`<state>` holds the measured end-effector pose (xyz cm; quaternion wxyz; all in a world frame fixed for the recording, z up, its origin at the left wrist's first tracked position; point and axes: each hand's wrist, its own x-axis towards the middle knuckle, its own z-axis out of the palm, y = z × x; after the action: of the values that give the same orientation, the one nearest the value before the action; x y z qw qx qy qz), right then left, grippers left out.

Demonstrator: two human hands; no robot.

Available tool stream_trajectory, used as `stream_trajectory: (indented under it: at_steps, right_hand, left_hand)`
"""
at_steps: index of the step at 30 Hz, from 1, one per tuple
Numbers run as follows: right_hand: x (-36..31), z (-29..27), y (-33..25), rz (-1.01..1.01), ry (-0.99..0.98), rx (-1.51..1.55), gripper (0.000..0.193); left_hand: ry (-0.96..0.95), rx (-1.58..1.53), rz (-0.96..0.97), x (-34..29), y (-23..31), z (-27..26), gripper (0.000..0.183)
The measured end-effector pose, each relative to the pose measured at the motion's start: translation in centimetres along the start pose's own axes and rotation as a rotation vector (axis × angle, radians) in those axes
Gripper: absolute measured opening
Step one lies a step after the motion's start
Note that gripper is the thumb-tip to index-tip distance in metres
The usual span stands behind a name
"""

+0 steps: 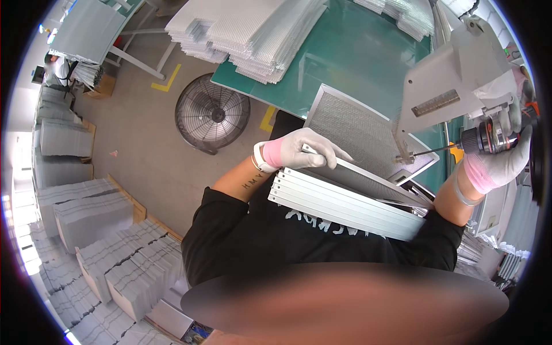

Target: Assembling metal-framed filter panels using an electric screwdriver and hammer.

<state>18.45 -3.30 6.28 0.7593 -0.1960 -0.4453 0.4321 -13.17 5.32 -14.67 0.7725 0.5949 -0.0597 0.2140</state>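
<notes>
My left hand (307,150), in a white and pink glove, is closed on the edge of a metal-framed mesh panel (368,183). Against my body, just below it, lies a stack of silver frame strips (339,198). My gloved right hand (499,164) grips a dark cylindrical tool (486,138) with a ridged black collar and a long thin rod; I cannot make out its exact kind. The rod's tip reaches the lower head of a light grey machine (437,86). Beneath that head rests another framed mesh panel (362,129), on the green table (351,46).
Stacked mesh sheets (253,34) cover the table's far left part. A round floor fan (213,114) stands left of the table. Piles of grey panels (95,218) line the left side on wooden pallets. A second table (89,29) is at the far left.
</notes>
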Motion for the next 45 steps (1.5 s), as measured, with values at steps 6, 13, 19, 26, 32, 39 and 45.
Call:
stream_trajectory:
  at_steps: [6, 13, 19, 26, 32, 39, 45]
  right_hand:
    - [1.6, 6.4, 2.9, 0.020, -0.001, 0.065, 0.020]
    - [0.2, 12.0, 8.2, 0.052, 0.470, -0.200, 0.034]
    - [-0.1, 10.9, 9.3, 0.132, 0.073, -0.232, 0.054]
    - [-0.1, 10.8, 9.7, 0.180, 0.131, -0.269, 0.049]
    - [-0.2, 10.7, 9.8, 0.214, 0.201, -0.295, 0.045]
    - [-0.1, 14.5, 11.9, 0.269, 0.827, -0.457, 0.038]
    - [-1.6, 12.8, 13.0, 0.321, 0.152, -0.088, 0.064]
  left_hand:
    - [0.051, 0.039, -0.030, -0.2, -0.1, 0.3, 0.026]
    - [0.127, -0.037, -0.006, 0.4, 0.0, 1.4, 0.018]
    - [0.107, -0.080, 0.030, 0.6, -0.7, 1.3, 0.018]
    - [0.097, -0.035, 0.081, 0.9, -1.0, 1.1, 0.018]
    - [0.094, 0.004, 0.047, 1.0, -0.5, 1.2, 0.018]
    - [0.092, -0.035, 0.017, 0.9, -1.0, 1.1, 0.018]
    - [0.074, -0.072, 0.041, 0.8, -1.8, 1.1, 0.021]
